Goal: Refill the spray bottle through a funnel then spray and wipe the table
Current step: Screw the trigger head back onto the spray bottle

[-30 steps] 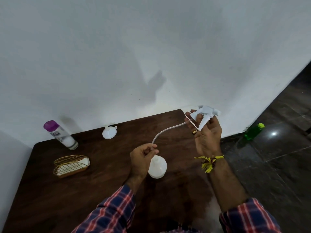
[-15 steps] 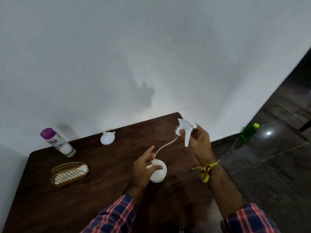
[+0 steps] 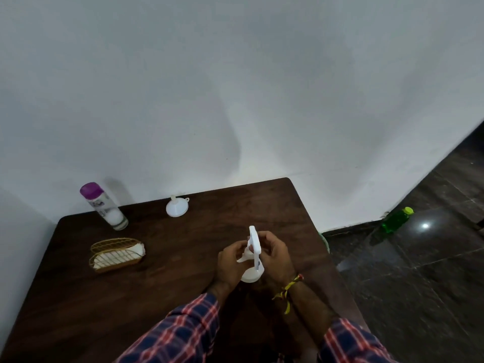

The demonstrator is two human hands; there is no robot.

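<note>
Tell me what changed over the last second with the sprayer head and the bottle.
The right hand brought the spray head down from up high onto the white bottle, its tube no longer showing. The left hand shifted its grip from the tube to the neck. The funnel, purple-capped bottle and wire basket stayed put.

Dim, soft image, wide-angle bending at edges, glare spot on floor [image 3: 424,226], bottle [image 3: 103,205] shadow on wall [image 3: 235,87]

Table [image 3: 162,284] dark wood, low sheen — spray bottle [image 3: 251,275], funnel [image 3: 177,208] white plastic; floor [image 3: 429,279] glossy stone.
</note>
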